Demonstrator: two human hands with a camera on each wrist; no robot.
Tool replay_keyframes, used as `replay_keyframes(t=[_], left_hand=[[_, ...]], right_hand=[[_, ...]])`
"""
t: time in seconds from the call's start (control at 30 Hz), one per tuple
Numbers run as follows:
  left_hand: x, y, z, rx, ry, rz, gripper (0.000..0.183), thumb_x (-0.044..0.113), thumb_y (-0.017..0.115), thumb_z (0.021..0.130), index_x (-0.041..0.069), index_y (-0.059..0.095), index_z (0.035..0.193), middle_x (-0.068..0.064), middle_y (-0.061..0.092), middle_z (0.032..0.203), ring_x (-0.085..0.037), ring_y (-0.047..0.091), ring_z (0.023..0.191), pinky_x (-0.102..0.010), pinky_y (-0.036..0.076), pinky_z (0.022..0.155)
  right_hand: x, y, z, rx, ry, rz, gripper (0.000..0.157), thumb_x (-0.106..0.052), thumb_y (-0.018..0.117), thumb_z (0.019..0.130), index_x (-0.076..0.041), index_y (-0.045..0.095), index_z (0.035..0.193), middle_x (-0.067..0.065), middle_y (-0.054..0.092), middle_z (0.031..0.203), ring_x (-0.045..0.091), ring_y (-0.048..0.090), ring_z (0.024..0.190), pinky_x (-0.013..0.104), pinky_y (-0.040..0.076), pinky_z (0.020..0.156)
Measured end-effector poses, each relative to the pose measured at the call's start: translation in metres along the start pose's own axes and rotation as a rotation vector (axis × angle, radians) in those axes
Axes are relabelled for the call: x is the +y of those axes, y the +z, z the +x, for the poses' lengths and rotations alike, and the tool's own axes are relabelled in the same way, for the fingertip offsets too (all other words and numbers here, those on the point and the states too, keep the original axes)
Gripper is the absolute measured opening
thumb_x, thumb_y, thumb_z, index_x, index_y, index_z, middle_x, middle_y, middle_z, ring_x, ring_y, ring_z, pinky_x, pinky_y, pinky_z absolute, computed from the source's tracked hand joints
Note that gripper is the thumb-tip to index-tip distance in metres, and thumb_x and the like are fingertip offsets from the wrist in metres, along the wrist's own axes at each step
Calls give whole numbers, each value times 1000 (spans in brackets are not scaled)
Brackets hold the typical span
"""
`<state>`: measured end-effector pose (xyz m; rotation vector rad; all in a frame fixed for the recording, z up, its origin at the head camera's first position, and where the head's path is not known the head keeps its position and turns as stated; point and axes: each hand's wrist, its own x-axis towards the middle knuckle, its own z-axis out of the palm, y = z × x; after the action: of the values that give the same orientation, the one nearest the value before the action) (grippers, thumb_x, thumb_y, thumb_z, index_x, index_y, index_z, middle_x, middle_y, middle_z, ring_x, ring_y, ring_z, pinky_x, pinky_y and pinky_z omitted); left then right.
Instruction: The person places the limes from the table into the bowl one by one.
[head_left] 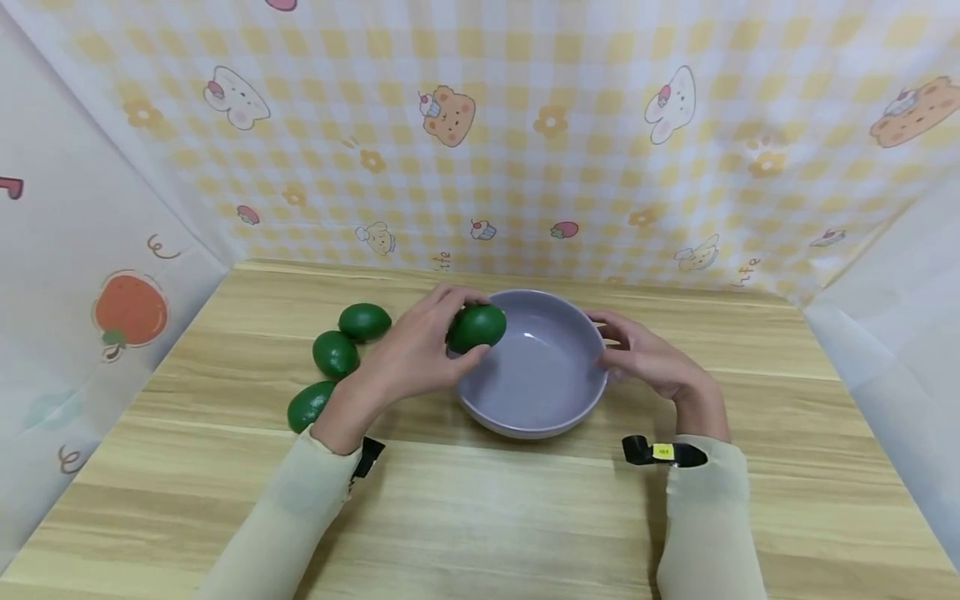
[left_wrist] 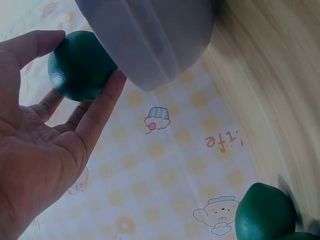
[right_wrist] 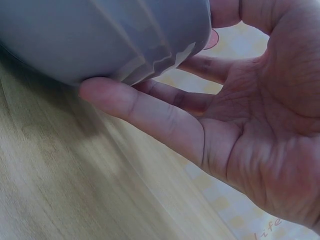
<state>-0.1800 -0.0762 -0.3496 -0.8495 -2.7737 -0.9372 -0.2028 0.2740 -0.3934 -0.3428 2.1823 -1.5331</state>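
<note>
A smooth, glossy green oval fruit (head_left: 478, 327), shaped like a lime, is pinched between the thumb and fingers of my left hand (head_left: 420, 346). It hangs at the left rim of a round grey-purple bowl (head_left: 536, 375). In the left wrist view, the fruit (left_wrist: 82, 67) appears close beside the bowl's ribbed outer wall (left_wrist: 150, 40). My right hand (head_left: 652, 354) holds the bowl's right side, thumb near the rim. From the right wrist, its fingers (right_wrist: 150, 112) lie against the lower outer wall. Inside the bowl only bare glaze shows.
Left of my left hand, several similar green fruits (head_left: 335, 354) lie on the wooden table (head_left: 480, 517); the nearest is partly hidden by my wrist. A checked cloth (head_left: 510, 167) with cartoon prints hangs behind the table. A pale sheet (head_left: 97, 250) stands along the left.
</note>
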Motion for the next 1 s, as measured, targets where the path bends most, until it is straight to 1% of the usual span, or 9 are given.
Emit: replay_keyframes(t=[0.13,0.23,0.43,0.73,1.0], left_hand=[[0,0,2,-8,-10,-5,54,33,77,95,21,56,143,-3,58,138,-21,63,116,-43,58,100],[1,-1,3,-5,-15,-12,54,33,78,95,21,57,143,-4,58,137,-21,63,113,-42,58,98],[2,-1,8,2,5,-25,54,32,78,95,19,57,143,-5,56,142,-21,63,114,-41,59,98],[3,-1,13,-7,9,-44,54,33,78,95,19,55,142,-4,56,138,-20,63,110,-39,59,94],[1,2,17,-4,29,-55,54,33,77,96,18,55,143,-4,57,138,-19,61,112,-39,57,95]], right_hand=[[0,0,1,3,0,7,75,-3,61,92,-11,38,162,29,46,158,33,67,115,33,61,83],[1,0,2,-2,-11,10,75,-2,61,91,-12,39,162,27,47,158,32,67,113,32,60,81],[2,0,2,-6,-21,14,74,-2,60,91,-13,40,161,26,48,158,30,67,110,30,58,76],[4,0,3,-8,-19,22,73,-2,61,92,-13,40,161,25,47,159,31,67,111,34,61,81],[4,-2,3,-5,-11,16,76,-3,62,90,-14,39,162,25,47,159,33,67,112,35,61,81]])
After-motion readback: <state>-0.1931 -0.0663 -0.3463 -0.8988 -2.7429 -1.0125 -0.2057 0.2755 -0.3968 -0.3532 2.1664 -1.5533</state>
